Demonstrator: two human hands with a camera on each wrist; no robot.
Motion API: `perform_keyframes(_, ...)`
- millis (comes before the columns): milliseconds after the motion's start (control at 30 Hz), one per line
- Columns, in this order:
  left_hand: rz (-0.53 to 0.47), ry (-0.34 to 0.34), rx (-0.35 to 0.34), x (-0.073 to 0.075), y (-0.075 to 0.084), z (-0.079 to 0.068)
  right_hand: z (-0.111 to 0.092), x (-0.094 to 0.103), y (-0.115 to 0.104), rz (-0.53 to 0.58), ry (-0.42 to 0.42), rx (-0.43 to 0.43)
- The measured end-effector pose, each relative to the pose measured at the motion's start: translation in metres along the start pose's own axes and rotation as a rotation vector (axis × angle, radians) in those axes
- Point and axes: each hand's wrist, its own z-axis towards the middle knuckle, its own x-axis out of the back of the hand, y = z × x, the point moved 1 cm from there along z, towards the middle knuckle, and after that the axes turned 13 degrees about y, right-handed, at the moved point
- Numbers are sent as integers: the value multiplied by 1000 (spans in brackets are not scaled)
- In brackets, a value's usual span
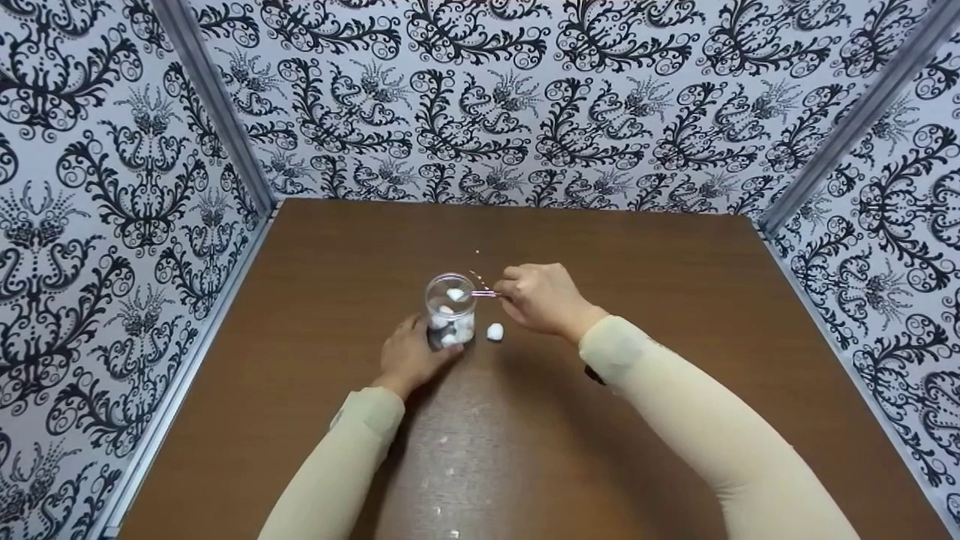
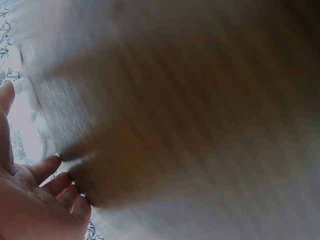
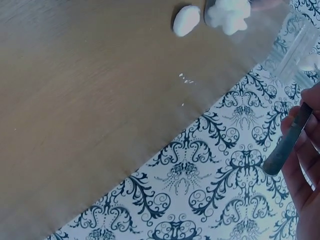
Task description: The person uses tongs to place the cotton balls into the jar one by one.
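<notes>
A clear jar with several white cotton balls inside stands upright on the table. My left hand holds it low on the left side, thumb in front; in the left wrist view the fingers bend beside the jar. Metal tweezers are pinched in my right hand, pointing left over the jar's rim. At their tips, a cotton ball shows within the jar's mouth. The right wrist view shows the tweezers' rounded back end sticking out of the fingers.
One loose cotton ball lies on the brown table, just right of the jar. Tiny pale crumbs are scattered behind it. Patterned wall panels enclose the table at the back and both sides.
</notes>
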Motion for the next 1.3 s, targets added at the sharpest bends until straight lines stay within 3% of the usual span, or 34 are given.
perform_keyframes(633, 29, -40, -8, 6, 8, -1, -11, 10, 10, 4, -4, -12)
perform_keyframes(767, 25, -40, -6, 5, 7, -1, -25, 17, 18, 13, 5, -11)
perform_keyframes(1100, 28, -15, -19, 0, 0, -1, -76, 21, 34, 34, -81, -53)
perform_keyframes(1300, 20, -1, -38, -1, -2, -2, -94, 19, 35, 29, -124, -75)
